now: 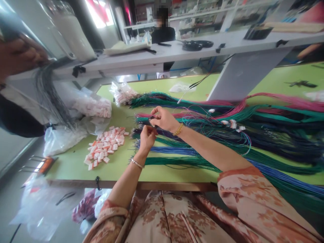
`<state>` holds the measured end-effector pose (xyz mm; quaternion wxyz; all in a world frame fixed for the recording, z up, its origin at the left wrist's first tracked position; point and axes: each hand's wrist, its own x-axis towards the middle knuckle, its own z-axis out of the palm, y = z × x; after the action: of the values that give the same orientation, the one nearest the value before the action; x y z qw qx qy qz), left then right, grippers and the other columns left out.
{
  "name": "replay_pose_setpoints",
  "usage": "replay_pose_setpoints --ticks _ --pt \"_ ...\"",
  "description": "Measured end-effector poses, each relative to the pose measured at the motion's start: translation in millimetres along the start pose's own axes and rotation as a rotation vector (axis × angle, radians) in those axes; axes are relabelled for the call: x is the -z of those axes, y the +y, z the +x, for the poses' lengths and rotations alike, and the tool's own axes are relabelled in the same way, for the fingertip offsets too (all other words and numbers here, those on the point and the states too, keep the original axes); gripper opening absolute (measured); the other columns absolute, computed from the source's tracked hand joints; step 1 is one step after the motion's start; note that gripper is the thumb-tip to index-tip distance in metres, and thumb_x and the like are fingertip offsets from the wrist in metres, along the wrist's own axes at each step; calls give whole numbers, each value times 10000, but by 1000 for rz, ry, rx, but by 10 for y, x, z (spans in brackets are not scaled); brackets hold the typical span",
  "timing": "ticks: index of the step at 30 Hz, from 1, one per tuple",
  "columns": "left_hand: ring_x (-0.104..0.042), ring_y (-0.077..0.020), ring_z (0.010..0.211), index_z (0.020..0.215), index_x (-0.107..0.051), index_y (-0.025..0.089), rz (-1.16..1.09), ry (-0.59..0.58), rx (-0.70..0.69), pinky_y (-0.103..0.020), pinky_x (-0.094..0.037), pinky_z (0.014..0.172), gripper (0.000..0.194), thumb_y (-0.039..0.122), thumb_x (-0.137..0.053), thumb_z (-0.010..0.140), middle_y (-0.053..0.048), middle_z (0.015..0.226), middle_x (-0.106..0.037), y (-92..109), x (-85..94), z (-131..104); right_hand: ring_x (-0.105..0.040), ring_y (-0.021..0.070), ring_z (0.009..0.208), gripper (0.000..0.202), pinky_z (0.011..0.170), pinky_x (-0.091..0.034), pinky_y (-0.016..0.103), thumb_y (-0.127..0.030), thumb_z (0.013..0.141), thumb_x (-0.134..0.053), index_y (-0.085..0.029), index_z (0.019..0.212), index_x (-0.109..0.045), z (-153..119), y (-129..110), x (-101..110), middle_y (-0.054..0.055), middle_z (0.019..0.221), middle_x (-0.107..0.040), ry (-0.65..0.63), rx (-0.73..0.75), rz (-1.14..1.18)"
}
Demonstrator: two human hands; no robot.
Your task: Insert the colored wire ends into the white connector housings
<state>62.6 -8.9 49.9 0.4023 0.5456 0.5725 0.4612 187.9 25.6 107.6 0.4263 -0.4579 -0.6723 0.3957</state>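
Both my hands meet above the left ends of long wire bundles on the green table. My left hand (148, 137) is closed, fingertips pinched together; what it grips is too small to name. Just above and to the right, my right hand (164, 119) curls its thumb and fingers around something small and dark that I cannot make out. Beneath them run purple-black wires (174, 134), with pink wires (169, 115), blue wires (172, 150) and green wires (169, 161) alongside. To the left lies a pile of small white and orange connectors (105, 146).
Bags of connectors (93, 106) stand at the table's left end. White connectors (231, 124) sit among the wires at right. A raised shelf (141, 57) crosses behind, carrying a jug (76, 37). At far left shows another person's hand (22, 55); a person (163, 32) is farther back.
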Motion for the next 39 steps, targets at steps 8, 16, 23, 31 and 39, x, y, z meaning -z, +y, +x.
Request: replay_pose_setpoints --ticks 8,16,23,31,39 --pt "-408 -84 484 594 -512 176 -248 -278 196 -239 -316 480 135 275 -587 649 11 525 -479 162 143 138 -510 118 616 275 577 -412 260 -396 838 -576 -219 982 -423 -715 203 -50 -2 776 -570 110 86 108" --pt "-501 -116 614 723 -598 174 -45 -218 -19 -257 -393 627 211 316 -699 603 11 661 -593 159 150 138 -545 128 640 214 582 -409 263 -371 866 -559 -184 971 -561 -961 293 100 50 874 -640 61 117 -136" --pt "-555 -215 802 779 -635 215 684 -42 -641 -360 -360 797 63 202 -577 800 -58 766 -652 162 64 33 -555 133 693 289 632 -407 246 -448 859 -571 -164 893 -611 -213 173 298 42 825 -667 46 112 -217" --pt "-573 -244 828 836 -578 201 810 14 -751 -383 -343 799 95 246 -502 872 -102 808 -642 80 15 -32 -528 93 582 290 590 -427 233 -258 651 -700 -153 898 -591 234 228 129 -27 675 -623 -200 -105 79" --pt "-587 -176 655 886 -550 217 357 -72 -138 -284 -386 635 74 262 -541 829 -30 757 -680 104 53 -39 -606 139 613 405 633 -488 284 -353 652 -738 -205 919 -472 -241 83 24 -56 606 -581 128 -44 330"
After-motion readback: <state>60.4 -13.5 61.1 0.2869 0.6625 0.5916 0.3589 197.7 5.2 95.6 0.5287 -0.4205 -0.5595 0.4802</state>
